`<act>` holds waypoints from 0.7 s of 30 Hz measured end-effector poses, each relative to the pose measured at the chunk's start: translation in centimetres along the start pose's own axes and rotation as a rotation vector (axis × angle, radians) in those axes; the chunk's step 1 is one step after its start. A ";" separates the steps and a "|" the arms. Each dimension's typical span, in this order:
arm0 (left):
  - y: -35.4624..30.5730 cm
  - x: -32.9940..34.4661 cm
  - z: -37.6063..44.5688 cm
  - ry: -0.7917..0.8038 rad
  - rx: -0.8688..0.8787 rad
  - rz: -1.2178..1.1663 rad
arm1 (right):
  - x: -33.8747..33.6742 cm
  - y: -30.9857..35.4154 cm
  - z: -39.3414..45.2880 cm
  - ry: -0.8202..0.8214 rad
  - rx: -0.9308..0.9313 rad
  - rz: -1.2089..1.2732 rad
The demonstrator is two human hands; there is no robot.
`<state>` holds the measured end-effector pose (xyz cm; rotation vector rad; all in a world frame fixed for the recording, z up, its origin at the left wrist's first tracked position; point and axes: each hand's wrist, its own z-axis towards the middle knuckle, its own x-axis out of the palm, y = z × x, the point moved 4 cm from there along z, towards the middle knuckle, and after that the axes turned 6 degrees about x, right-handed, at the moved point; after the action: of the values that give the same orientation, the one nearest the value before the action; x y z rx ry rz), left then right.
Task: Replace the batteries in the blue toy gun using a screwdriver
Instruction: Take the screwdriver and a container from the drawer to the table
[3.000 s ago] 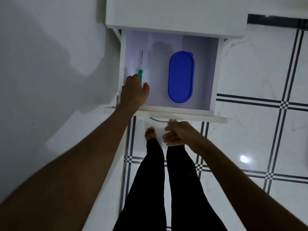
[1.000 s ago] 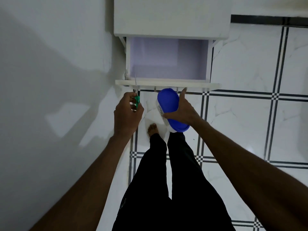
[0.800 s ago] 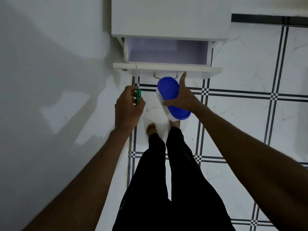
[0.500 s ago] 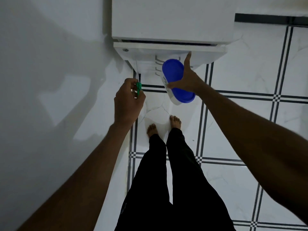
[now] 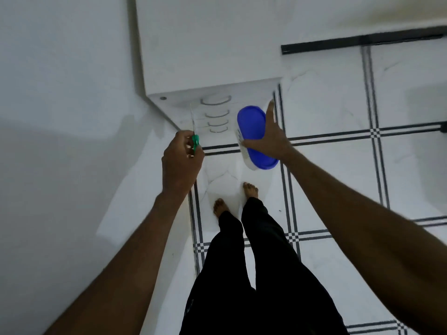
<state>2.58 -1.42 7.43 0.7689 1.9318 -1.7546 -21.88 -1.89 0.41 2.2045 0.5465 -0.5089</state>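
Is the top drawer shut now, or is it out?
Shut. The top drawer sits flush under the cabinet top, its handle in line with the handles below, and no interior shows.

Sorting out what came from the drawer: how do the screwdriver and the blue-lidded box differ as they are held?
The screwdriver is thin, with a green handle and a bare metal shaft; the box is broad and oval, its lid blue over a white body.
The left hand grips the screwdriver in curled fingers; the right hand holds the box with its thumb stretched along the lid.
Both are off the floor, one in each hand.
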 end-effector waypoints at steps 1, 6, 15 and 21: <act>-1.8 0.6 -0.4 0.039 0.037 -0.009 | -1.4 -1.1 -2.3 -0.068 0.008 0.016; -11.9 5.7 -2.5 0.217 0.208 -0.053 | -10.2 -7.1 -13.4 -0.341 0.090 0.096; -33.1 21.6 -13.7 0.613 0.567 -0.124 | -28.6 -24.3 -34.8 -0.871 0.332 0.208; -48.0 34.9 -28.5 0.784 0.676 -0.182 | -38.8 -40.4 -51.6 -1.146 0.519 0.263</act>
<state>-53.37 28.50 25.01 1.7760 1.8396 -2.5222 -66.29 53.68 27.54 1.9403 -0.5294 -1.7159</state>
